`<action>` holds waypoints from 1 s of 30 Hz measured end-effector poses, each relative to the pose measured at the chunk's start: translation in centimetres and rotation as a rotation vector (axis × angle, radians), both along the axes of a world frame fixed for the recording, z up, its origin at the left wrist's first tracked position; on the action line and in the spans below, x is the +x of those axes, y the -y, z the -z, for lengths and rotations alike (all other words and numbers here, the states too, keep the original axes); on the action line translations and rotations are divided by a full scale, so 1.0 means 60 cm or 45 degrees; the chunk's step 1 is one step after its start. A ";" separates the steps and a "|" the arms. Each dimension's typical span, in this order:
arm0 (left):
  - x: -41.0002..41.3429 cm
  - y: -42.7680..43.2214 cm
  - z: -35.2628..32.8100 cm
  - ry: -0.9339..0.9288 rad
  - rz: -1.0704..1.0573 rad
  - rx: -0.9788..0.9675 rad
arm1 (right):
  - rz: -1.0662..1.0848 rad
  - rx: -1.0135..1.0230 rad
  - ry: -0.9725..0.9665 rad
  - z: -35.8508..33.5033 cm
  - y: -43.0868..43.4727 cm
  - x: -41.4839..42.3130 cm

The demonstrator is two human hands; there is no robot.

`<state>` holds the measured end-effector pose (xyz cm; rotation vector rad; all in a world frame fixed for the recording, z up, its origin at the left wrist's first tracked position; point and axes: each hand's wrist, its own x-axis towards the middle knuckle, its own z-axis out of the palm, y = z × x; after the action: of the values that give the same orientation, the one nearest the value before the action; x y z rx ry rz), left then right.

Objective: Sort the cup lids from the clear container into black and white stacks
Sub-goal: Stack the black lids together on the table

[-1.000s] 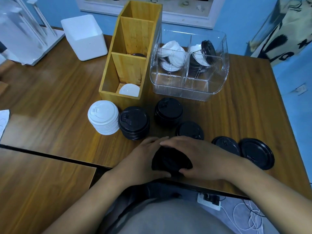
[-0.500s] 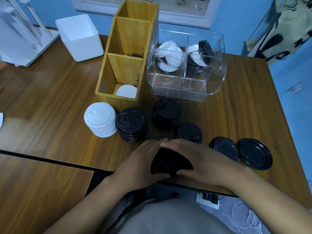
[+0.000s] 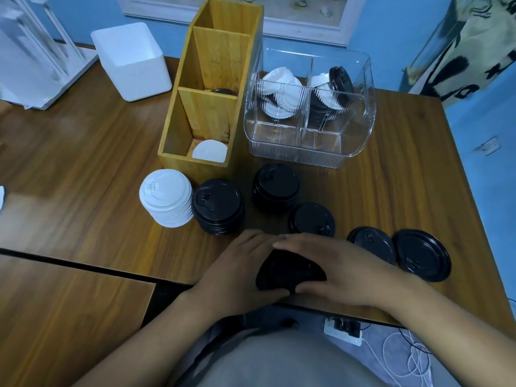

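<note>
My left hand (image 3: 240, 272) and my right hand (image 3: 340, 272) wrap round a stack of black lids (image 3: 287, 270) at the table's near edge, fingertips meeting over its top. Behind it stand a white lid stack (image 3: 166, 201), a black lid stack (image 3: 217, 205), another black stack (image 3: 276, 185) and a low black stack (image 3: 312, 219). Two single black lids (image 3: 372, 243) (image 3: 423, 254) lie flat at the right. The clear container (image 3: 307, 152) at the back holds white lids (image 3: 282, 92) and mixed black and white lids (image 3: 333, 88).
A wooden divided box (image 3: 195, 160) stands left of the clear container, with a white lid (image 3: 209, 150) in its front compartment. A white square tub (image 3: 131, 60) and a white rack (image 3: 33, 57) sit at the back left. A lower wooden surface (image 3: 69, 317) adjoins at the left front.
Both hands stay wrapped round the black stack at the near edge. The view has shifted slightly; nothing else has moved.
</note>
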<state>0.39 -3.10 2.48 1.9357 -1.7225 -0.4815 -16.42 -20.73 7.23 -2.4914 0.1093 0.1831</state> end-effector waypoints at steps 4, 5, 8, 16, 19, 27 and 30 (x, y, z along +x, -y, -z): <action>-0.006 0.011 -0.001 0.055 -0.034 -0.011 | 0.162 -0.068 0.260 -0.020 0.064 -0.007; -0.008 0.012 -0.001 0.057 -0.048 -0.010 | 0.140 -0.140 0.220 -0.022 0.084 -0.005; -0.010 0.014 0.006 0.052 -0.090 0.006 | -0.018 -0.315 -0.010 -0.018 0.120 0.004; -0.013 0.029 0.017 0.041 -0.199 -0.030 | 0.031 -0.641 -0.119 -0.027 0.143 0.016; -0.010 0.028 0.017 -0.013 -0.160 -0.012 | -0.048 -0.442 -0.169 -0.023 0.140 0.027; -0.012 0.030 0.021 -0.031 -0.179 -0.062 | 0.124 -0.621 -0.202 -0.015 0.154 0.017; -0.010 0.034 0.021 -0.034 -0.181 -0.033 | 0.056 -0.451 -0.238 -0.007 0.152 0.015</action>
<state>-0.24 -5.15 1.21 2.0074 -1.5540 -0.4286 -15.50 -29.87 7.65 -2.8157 0.2964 0.4091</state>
